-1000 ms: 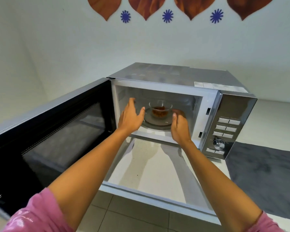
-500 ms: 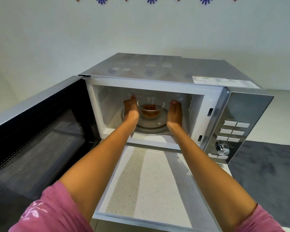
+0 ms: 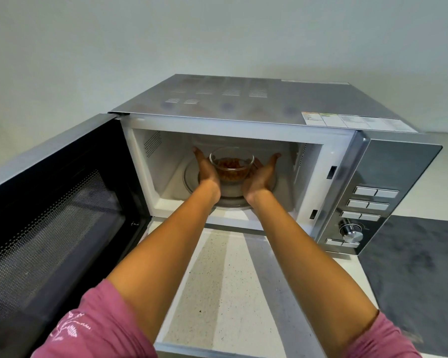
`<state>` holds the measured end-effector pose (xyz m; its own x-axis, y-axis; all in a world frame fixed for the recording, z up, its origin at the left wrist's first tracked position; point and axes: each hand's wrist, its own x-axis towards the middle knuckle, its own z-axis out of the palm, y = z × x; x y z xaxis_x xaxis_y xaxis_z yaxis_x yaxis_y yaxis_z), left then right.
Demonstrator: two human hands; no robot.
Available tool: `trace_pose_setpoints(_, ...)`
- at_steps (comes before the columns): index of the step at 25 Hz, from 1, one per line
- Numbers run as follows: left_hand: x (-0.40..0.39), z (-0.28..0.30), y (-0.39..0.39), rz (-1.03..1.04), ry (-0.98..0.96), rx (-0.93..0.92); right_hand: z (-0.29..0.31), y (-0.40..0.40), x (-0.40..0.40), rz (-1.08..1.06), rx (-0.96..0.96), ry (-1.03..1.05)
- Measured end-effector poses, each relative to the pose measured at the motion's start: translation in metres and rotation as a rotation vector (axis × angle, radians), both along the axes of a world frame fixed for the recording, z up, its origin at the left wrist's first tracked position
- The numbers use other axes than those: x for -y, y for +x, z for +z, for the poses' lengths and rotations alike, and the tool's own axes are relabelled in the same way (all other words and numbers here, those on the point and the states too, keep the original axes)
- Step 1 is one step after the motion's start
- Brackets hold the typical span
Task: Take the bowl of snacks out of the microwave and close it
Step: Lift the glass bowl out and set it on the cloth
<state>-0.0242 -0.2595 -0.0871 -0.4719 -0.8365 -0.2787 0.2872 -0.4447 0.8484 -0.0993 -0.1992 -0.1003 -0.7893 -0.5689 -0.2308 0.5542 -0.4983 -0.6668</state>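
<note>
Now the left hand (image 3: 208,171) at nine o'clock and right hand (image 3: 261,174) at three cup the bowl of snacks (image 3: 232,167), fingers open against it, and next should lift it out of the microwave (image 3: 267,99).

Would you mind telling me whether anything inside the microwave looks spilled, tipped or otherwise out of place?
Nothing stands out. The glass bowl sits upright on the turntable with the snacks inside it, none scattered. The left hand and right hand flank it, and the door is swung open.

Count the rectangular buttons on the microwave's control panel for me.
8: rectangular buttons in pairs, three rows above the dial and one row below it; none look hidden.
</note>
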Motion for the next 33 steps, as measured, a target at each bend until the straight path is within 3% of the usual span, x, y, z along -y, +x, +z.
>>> trace_pose_setpoints(15,-0.045,0.009,0.019,0.021,0.012,-0.072,0.001,0.036,-0.012,0.100,0.005,-0.098)
trace_pose_setpoints(33,-0.160,0.027,0.076,0.086,-0.020,-0.034,0.026,0.099,-0.133,0.105,-0.007,-0.040)
